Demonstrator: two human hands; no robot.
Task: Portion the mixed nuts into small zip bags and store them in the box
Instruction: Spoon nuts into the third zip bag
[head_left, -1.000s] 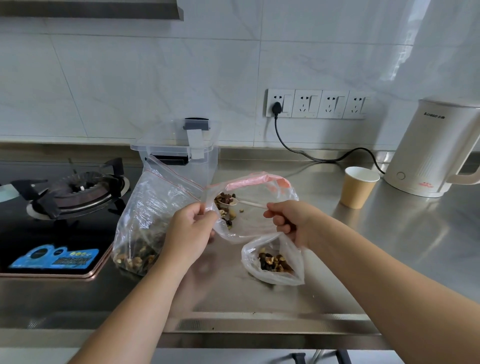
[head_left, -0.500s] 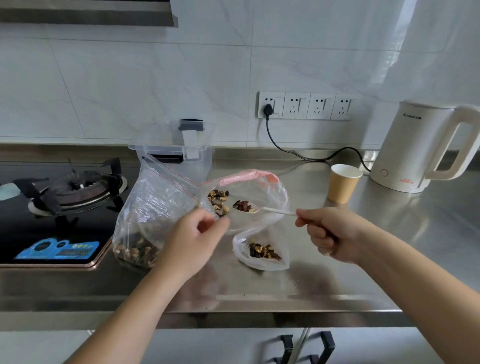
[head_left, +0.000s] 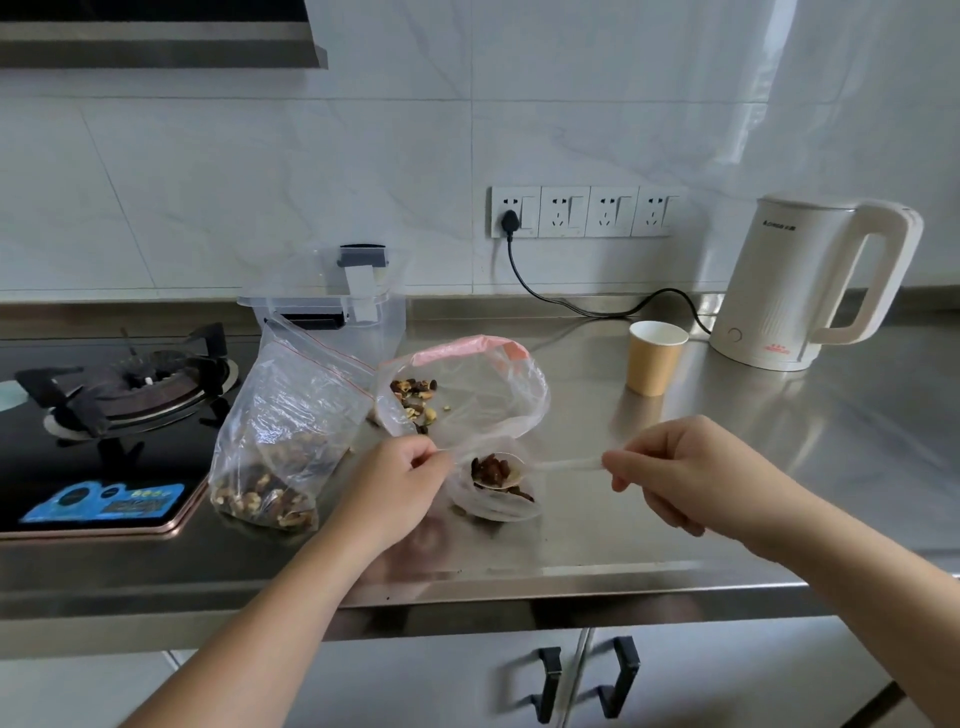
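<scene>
A large clear zip bag (head_left: 280, 441) with mixed nuts in its bottom stands at the left. Beside it a thin bag with a pink rim (head_left: 467, 345) gapes open, with nuts (head_left: 415, 397) showing at its left side. Below it a small clear bag (head_left: 498, 506) lies on the counter with a few nuts inside. My left hand (head_left: 389, 488) pinches the plastic at this bag's mouth. My right hand (head_left: 685, 467) pinches the handle of a clear plastic spoon (head_left: 563, 464). Its bowl, loaded with dark nuts (head_left: 491, 470), is at the small bag's mouth. The clear storage box (head_left: 384, 325) stands behind, lid raised.
A gas hob (head_left: 119, 384) fills the left of the steel counter (head_left: 779, 467). A paper cup (head_left: 654, 358) and a white kettle (head_left: 810, 286) with its black cord stand at the back right. The counter's front edge runs just below my wrists.
The spoon, loaded with nuts, has come down from inside the pink-rimmed bag to the small bag's mouth. My right hand has drawn back to the right. My left hand has dropped lower.
</scene>
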